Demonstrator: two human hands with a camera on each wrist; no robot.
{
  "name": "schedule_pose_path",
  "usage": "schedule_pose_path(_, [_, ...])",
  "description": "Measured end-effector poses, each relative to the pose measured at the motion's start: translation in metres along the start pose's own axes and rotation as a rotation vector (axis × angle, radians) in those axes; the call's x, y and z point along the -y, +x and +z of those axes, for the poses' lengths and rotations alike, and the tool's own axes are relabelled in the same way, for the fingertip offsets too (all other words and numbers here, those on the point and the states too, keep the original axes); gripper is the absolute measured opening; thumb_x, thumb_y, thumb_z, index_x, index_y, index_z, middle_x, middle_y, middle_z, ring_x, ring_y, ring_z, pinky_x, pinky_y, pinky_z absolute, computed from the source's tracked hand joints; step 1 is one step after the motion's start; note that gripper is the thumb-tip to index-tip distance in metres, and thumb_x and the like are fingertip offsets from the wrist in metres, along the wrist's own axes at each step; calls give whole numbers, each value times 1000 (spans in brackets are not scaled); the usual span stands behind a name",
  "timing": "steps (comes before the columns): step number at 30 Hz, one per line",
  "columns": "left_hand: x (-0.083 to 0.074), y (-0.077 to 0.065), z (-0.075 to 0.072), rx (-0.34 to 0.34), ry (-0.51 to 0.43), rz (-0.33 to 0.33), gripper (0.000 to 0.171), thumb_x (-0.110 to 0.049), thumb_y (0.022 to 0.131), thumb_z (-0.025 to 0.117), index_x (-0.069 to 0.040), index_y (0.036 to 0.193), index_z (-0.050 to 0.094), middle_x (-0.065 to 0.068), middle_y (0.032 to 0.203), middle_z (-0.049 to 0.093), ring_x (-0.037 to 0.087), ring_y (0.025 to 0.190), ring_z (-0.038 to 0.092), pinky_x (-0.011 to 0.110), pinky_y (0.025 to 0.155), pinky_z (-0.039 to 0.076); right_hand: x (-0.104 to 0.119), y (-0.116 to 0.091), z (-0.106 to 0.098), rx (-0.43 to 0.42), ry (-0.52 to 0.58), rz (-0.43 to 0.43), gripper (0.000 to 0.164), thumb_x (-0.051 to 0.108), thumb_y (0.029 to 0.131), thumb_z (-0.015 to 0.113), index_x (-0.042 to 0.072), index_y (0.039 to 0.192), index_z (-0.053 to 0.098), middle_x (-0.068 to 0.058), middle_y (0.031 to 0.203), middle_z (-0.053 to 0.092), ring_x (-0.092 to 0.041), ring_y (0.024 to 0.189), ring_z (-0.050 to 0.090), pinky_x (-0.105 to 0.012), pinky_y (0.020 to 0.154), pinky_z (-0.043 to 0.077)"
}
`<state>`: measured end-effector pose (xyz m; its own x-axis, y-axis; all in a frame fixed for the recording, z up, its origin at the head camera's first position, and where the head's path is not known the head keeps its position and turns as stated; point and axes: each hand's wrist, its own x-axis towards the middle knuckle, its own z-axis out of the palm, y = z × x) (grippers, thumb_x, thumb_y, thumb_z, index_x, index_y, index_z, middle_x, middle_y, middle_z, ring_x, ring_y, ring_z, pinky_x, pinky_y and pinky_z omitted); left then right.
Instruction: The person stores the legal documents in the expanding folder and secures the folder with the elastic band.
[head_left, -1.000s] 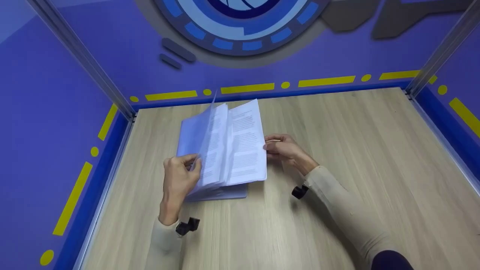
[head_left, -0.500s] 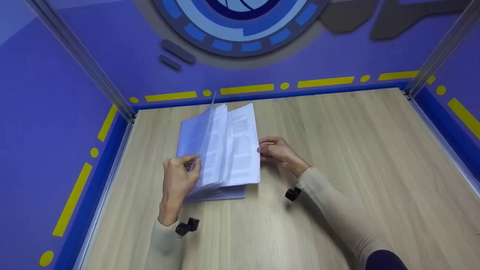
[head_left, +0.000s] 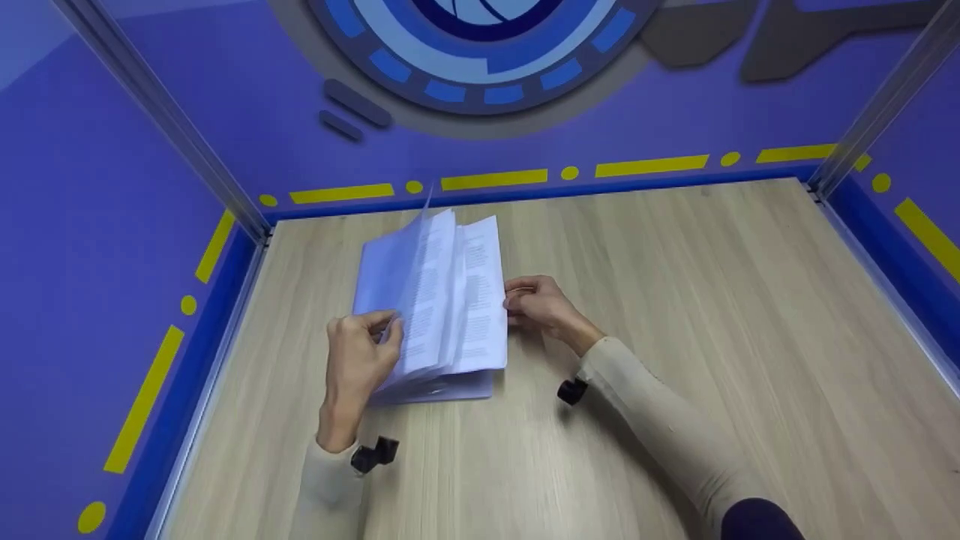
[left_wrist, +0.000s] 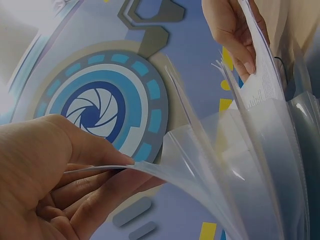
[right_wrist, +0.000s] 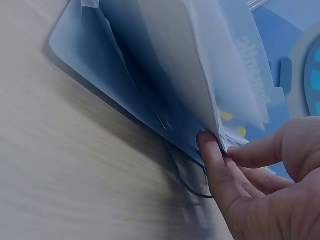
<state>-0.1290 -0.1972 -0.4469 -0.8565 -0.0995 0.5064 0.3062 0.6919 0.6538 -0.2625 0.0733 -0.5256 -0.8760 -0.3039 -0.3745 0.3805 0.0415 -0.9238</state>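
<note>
A blue translucent display folder point(head_left: 384, 277) lies partly opened on the table, its clear sleeves fanned upward with printed sheets point(head_left: 478, 307) inside. At its left my left hand point(head_left: 360, 360) pinches the edge of a clear plastic page point(left_wrist: 185, 185) between thumb and fingers. My right hand point(head_left: 541, 309) holds the free right edge of a raised bundle of pages point(right_wrist: 192, 80), thumb on one side and fingers on the other. Beneath that bundle the folder's blue back cover point(right_wrist: 95, 65) rests on the wood. A thin elastic cord point(right_wrist: 180, 180) loops out from the cover's edge.
The wooden tabletop point(head_left: 675, 300) extends to the right and in front of the folder. Blue panels point(head_left: 247, 97) with yellow markings and metal posts point(head_left: 157, 105) enclose the back and sides. Small black cameras point(head_left: 375, 453) sit on both wrists.
My right hand has moved left, carrying the edge of the printed pages toward the fanned sleeves, so the right page shows narrower. The left hand has stayed still.
</note>
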Motion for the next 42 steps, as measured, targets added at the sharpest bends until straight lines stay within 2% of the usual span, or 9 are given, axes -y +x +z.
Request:
schedule_pose_path(6, [0,-1,0,3,-5,-5,11,5,86,76,8,95,83,24,88,79,35,77,81,47,70,67,-1,3,10,-11,-28,-18,32,-8,98,63,-7,130,66,-8,101,71,-14,82,71,-32,77,66])
schedule_pose_path(12, [1,-1,1,-2,1,6,11,6,85,76,9,94,83,24,87,79,35,75,81,47,69,67,-1,6,20,0,-42,-28,30,-7,98,65,-6,128,68,-8,102,72,-15,82,72,-37,84,67])
schedule_pose_path(22, [1,-1,1,5,-5,-3,11,5,86,76,8,94,83,24,87,79,34,75,81,47,68,67,-1,8,31,28,-2,-22,29,-6,98,66,-6,127,67,-4,96,71,-11,75,70,-27,72,65])
schedule_pose_path(32, [0,-1,1,20,0,-2,12,5,87,76,10,96,82,26,90,79,37,78,81,48,72,67,0,9,41,16,44,-28,30,-4,97,69,-8,127,68,-9,99,73,-14,80,75,-35,85,66])
schedule_pose_path(42, [-1,-1,2,26,-11,-7,12,6,87,76,9,96,82,26,90,79,37,79,81,47,73,67,-2,11,52,34,116,-42,27,-10,95,68,-12,122,70,-12,98,76,-16,82,76,-37,86,66])
